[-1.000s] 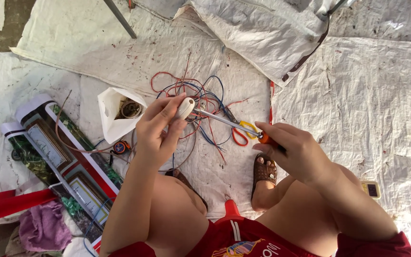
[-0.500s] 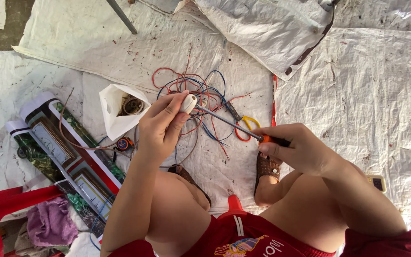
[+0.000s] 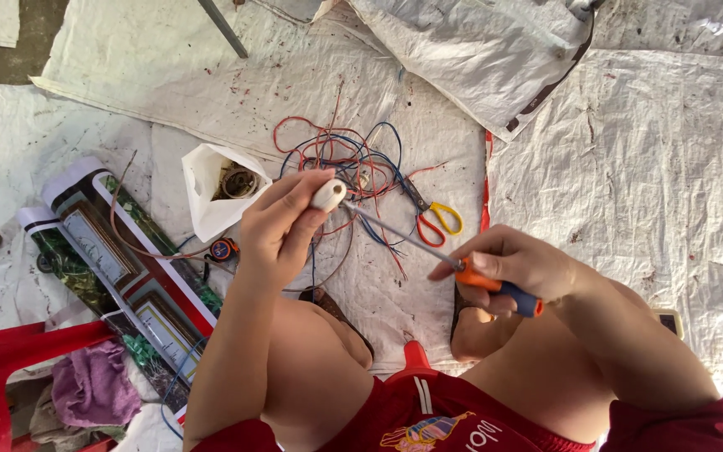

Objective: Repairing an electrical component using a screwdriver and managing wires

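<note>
Since a moment ago my right hand [image 3: 508, 268] has dropped lower, clamped on the screwdriver [image 3: 495, 286]. Its tip meets the white fitting [image 3: 328, 195] pinched in my left hand [image 3: 282, 226].

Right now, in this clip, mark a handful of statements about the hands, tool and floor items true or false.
1. The left hand holds a small white fitting. True.
2. The right hand grips pliers. False: it grips a screwdriver with an orange and blue handle.
3. The screwdriver's tip meets the white fitting. True.
4. The scissors lie on the red chair. False: they lie on the white sheet beside the tangled wires.
5. The wires are neatly coiled. False: they are tangled.
</note>
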